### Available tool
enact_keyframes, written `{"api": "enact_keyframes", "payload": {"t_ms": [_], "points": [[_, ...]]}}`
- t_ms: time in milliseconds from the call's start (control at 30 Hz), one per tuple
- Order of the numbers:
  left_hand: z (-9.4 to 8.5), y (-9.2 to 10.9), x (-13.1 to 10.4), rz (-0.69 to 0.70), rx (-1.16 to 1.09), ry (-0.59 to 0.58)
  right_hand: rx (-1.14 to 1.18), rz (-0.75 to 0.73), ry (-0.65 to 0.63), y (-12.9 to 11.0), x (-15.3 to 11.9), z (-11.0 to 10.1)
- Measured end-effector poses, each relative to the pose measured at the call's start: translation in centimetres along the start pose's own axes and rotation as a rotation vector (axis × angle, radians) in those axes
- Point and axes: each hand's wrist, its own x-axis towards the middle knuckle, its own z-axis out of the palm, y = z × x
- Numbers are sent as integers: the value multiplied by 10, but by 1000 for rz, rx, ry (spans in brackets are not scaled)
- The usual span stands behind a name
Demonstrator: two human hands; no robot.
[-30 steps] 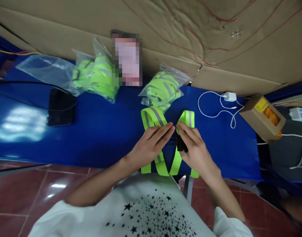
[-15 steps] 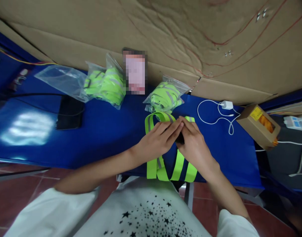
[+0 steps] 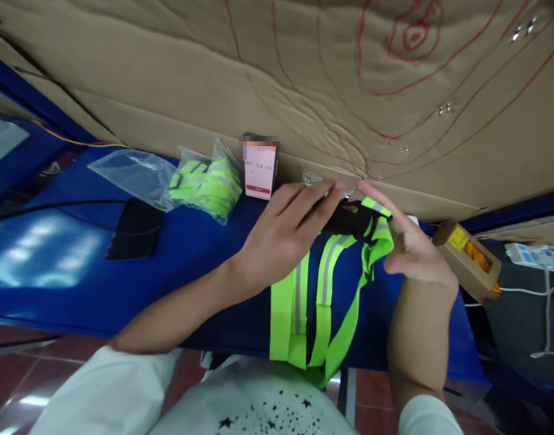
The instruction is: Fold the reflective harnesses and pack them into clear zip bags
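Note:
A lime-green reflective harness of straps (image 3: 298, 302) with grey stripes hangs in loops over the blue table's front edge. My left hand (image 3: 288, 232) is closed over the black section (image 3: 347, 219) of the harness, its fingertips partly hiding it. On the other side, my right hand (image 3: 410, 248) is open, with its fingers stretched out and its thumb apart. Green strap loops lie right against its inner side. A clear bag (image 3: 313, 177) is mostly hidden behind my left hand.
Bagged green straps (image 3: 208, 184) lie at the back left, near an upright phone (image 3: 259, 168) with a timer. A black flat device (image 3: 134, 229) with a cable is further left. On the right stands a cardboard box (image 3: 467, 260). A cardboard panel (image 3: 190, 72) rises behind.
My hands have moved apart, the right one going rightward and opening. The harness's black section is now exposed between them, raised with the straps. The view has shifted slightly.

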Motion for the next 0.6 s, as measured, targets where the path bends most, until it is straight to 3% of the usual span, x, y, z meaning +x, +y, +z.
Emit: {"api": "enact_keyframes", "payload": {"t_ms": [133,233,367,467,600], "points": [[-1,-5,0,-44,-8,-5,270,24,43,14,7,20],[-5,-6,5,-20,-171,-49,354,34,169,12,9,31],[-7,-21,13,28,-674,-104,492,0,241,5,6,30],[6,-37,15,-72,-1049,-50,567,-24,252,3,5,28],[31,-41,12,-230,-1558,-280,454,-91,474,6,11,35]]}}
